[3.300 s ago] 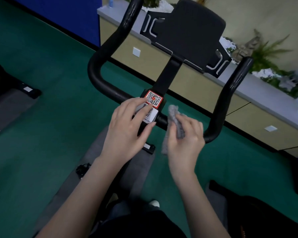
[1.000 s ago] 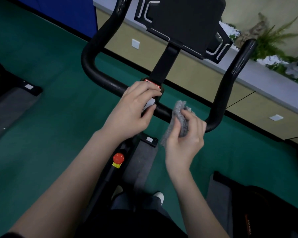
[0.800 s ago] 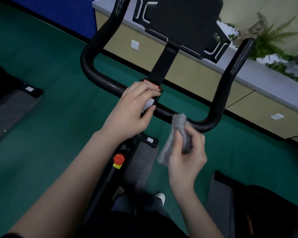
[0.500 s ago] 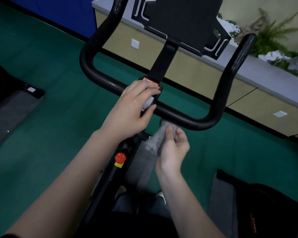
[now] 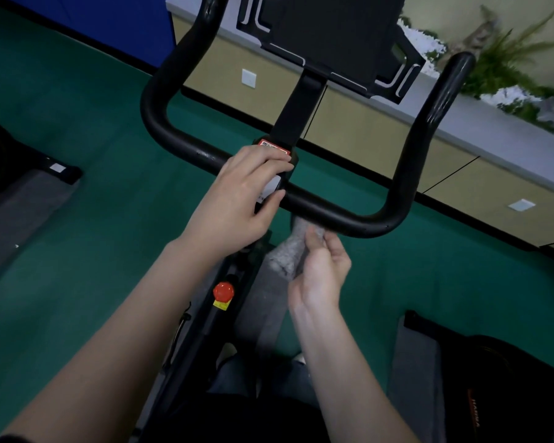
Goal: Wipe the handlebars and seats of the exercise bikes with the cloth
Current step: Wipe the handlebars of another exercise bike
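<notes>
A black U-shaped handlebar (image 5: 349, 215) of an exercise bike fills the middle of the head view, with a black console (image 5: 333, 33) above it. My left hand (image 5: 240, 199) grips the centre clamp of the bar, over a label with a red edge. My right hand (image 5: 320, 266) holds a grey cloth (image 5: 290, 251) bunched in its fingers, just below the lower bar right of the clamp. The top of the cloth touches the underside of the bar. The seat is out of sight.
A red knob (image 5: 223, 290) sits on the bike frame below my hands. Green floor (image 5: 93, 203) surrounds the bike. A beige cabinet (image 5: 365, 129) with plants on top runs behind. Parts of other machines on grey mats lie at the left (image 5: 20, 187) and lower right (image 5: 480, 378).
My right hand with the cloth came down from the top of the bar's right half to its underside near the clamp. My left hand stayed on the clamp.
</notes>
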Demonstrator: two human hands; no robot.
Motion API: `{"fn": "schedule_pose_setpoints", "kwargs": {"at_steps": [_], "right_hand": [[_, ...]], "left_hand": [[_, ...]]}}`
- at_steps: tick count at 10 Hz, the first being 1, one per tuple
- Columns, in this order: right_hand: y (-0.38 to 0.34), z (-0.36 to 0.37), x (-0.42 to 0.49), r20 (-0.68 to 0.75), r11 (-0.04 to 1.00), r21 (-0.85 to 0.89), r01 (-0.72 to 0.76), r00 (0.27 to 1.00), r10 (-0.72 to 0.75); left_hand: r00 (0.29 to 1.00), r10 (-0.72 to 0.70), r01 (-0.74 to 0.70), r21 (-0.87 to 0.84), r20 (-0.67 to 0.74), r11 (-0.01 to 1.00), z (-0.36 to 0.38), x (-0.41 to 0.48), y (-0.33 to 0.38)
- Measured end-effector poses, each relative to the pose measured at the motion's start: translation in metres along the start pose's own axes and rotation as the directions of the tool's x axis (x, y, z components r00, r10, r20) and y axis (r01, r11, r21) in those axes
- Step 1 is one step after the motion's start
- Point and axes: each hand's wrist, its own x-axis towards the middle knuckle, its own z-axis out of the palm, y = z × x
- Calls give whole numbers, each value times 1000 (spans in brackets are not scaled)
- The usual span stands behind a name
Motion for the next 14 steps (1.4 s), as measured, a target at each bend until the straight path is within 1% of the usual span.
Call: {"fn": "schedule_pose_setpoints", "kwargs": {"at_steps": [1, 2, 3, 4, 5, 6, 7, 8, 9, 10, 11, 12, 13, 14], "right_hand": [[0, -1, -1, 24, 1000, -30, 7, 1000, -6], [6, 3, -7, 93, 994, -102, -38, 995, 48], [-2, -5, -6, 84, 995, -92, -45, 995, 52], [-16, -22, 1, 14, 998, -61, 11, 1000, -10], [-19, -29, 3, 57, 991, -128, 24, 998, -17], [-19, -34, 1, 69, 980, -194, 42, 997, -29], [-25, -50, 6, -98, 961, -225, 163, 977, -188], [-37, -62, 14, -185, 843, -348, 410, 852, -490], [-44, -58, 20, -93, 624, -531, 574, 692, -716], [-37, -54, 18, 17, 449, -617, 647, 581, -814], [-26, -53, 14, 120, 345, -632, 694, 528, -841], [-25, -54, 12, 193, 294, -636, 713, 516, -834], [-35, -55, 17, 212, 250, -641, 726, 481, -851], [-39, -51, 19, 194, 249, -642, 725, 468, -862]], "left_hand": [[1000, -2, 2, 35, -10, 999, 1, 0, 3], [1000, 18, -16, 126, -19, 992, 4, -1, 8], [998, 60, -56, 184, -17, 981, 5, -1, 14], [996, 90, -91, 191, 17, 977, 10, 0, 20], [993, 107, -115, 226, 46, 967, 17, 1, 25], [992, 118, -124, 284, 40, 951, 22, 1, 25], [993, 115, -113, 286, 11, 951, 25, 2, 24], [995, 100, -92, 278, -17, 956, 26, 3, 24], [996, 90, -80, 267, -27, 960, 27, 3, 24], [995, 91, -78, 266, -39, 961, 28, 2, 24], [995, 94, -79, 273, -44, 959, 28, 2, 24], [994, 103, -85, 281, -48, 956, 30, 2, 23], [993, 106, -89, 281, -45, 956, 30, 1, 22], [994, 102, -86, 285, -42, 955, 30, 1, 22]]}}
